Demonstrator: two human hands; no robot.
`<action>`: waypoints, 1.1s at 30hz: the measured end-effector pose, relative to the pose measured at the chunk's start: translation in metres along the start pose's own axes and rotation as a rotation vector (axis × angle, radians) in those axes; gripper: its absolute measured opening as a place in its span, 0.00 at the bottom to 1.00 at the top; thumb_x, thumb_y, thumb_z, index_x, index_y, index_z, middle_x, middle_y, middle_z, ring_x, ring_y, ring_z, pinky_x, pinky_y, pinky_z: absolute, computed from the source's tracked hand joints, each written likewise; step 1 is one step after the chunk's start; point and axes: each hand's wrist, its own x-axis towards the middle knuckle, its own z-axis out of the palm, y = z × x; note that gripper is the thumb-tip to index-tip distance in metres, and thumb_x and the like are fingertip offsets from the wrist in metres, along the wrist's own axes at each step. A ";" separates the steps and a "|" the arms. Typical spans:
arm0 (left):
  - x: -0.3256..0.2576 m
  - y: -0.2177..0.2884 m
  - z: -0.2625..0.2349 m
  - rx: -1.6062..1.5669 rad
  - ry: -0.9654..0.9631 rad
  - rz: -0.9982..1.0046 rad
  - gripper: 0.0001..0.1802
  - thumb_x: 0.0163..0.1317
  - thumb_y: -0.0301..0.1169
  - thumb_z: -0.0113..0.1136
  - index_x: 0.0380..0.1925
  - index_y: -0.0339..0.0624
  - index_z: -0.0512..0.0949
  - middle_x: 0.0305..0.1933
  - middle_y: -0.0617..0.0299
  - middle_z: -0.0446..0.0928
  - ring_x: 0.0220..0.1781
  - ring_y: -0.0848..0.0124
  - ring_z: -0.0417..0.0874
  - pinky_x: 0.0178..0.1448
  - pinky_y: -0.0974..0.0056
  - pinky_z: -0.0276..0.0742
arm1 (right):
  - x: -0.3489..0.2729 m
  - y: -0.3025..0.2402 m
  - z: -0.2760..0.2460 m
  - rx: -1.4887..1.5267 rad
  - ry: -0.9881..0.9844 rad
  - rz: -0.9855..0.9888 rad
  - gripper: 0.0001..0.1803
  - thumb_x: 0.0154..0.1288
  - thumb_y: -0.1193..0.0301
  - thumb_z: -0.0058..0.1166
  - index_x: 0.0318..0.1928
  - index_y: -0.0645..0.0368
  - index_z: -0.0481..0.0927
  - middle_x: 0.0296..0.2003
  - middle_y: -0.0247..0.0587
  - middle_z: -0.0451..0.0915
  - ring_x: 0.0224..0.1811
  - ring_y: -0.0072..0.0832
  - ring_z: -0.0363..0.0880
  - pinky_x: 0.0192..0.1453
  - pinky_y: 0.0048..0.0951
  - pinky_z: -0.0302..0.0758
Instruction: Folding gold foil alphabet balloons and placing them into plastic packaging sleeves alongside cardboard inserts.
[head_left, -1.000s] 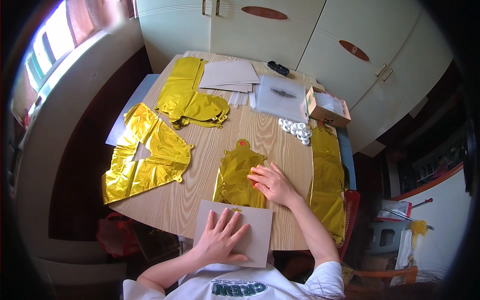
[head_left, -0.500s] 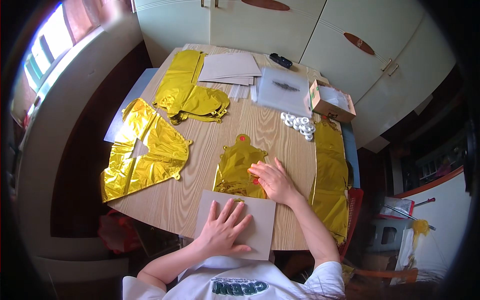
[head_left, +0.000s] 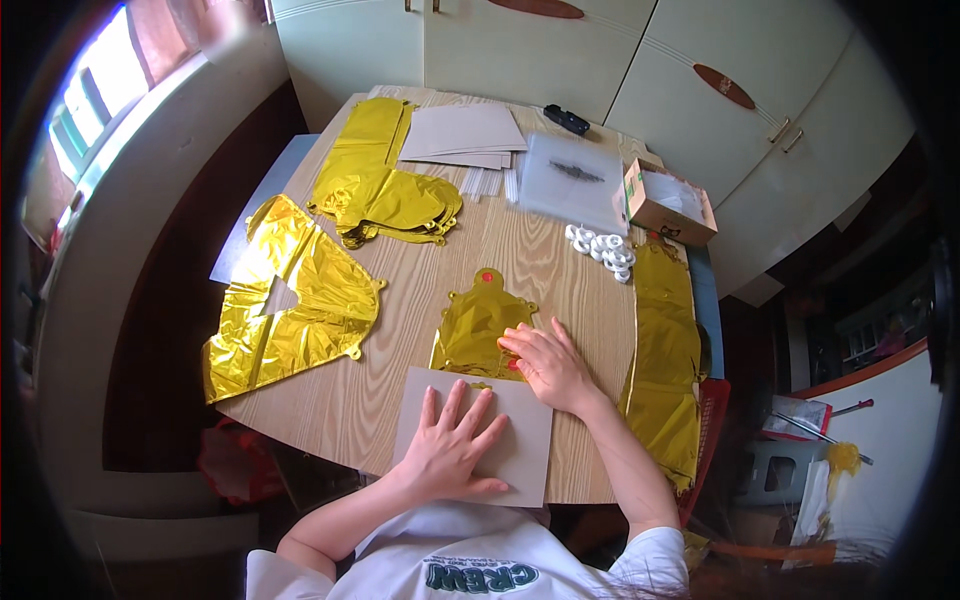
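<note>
Near the front edge of the table, a folded gold foil balloon [head_left: 480, 312] lies flat, with a round tab and red spot at its far end. A grey cardboard sheet [head_left: 420, 450] overlaps its near end and hides that part. My left hand [head_left: 458, 450] presses flat on the cardboard, fingers spread. On the right side of the foil rests my right hand [head_left: 550, 368], its fingers stretched out and touching the gold surface beside another red spot.
Unfolded gold foil [head_left: 330, 335] lies left, with stacked foil balloons [head_left: 385, 195] behind it. Farther back are cardboard sheets [head_left: 465, 130], a clear plastic stack [head_left: 570, 190], a carton [head_left: 668, 205] and white tape rolls [head_left: 603, 248]. A long gold foil strip [head_left: 665, 340] lines the right edge.
My left hand and the cardboard sheet have slid slightly away from me, covering a little more of the foil balloon. My right hand stays almost in place on the foil.
</note>
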 end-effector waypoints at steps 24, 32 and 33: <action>-0.002 0.000 0.002 0.010 0.012 -0.005 0.51 0.55 0.74 0.48 0.70 0.52 0.65 0.76 0.47 0.55 0.78 0.39 0.46 0.71 0.23 0.40 | 0.046 0.015 -0.002 0.552 0.046 0.610 0.38 0.57 0.72 0.68 0.65 0.65 0.64 0.47 0.48 0.81 0.47 0.28 0.80 0.52 0.32 0.78; -0.003 -0.001 0.003 0.002 0.017 -0.008 0.51 0.54 0.74 0.49 0.69 0.51 0.65 0.76 0.46 0.55 0.78 0.39 0.47 0.71 0.23 0.40 | 0.046 0.018 -0.006 0.441 -0.139 0.598 0.18 0.58 0.63 0.64 0.39 0.68 0.84 0.34 0.55 0.85 0.39 0.40 0.86 0.45 0.38 0.79; -0.002 -0.001 0.002 0.006 0.016 -0.007 0.51 0.53 0.74 0.49 0.69 0.52 0.65 0.76 0.46 0.55 0.78 0.38 0.47 0.71 0.23 0.40 | 0.044 0.017 -0.005 0.437 -0.119 0.579 0.18 0.59 0.63 0.64 0.38 0.68 0.84 0.33 0.55 0.85 0.37 0.40 0.86 0.44 0.38 0.79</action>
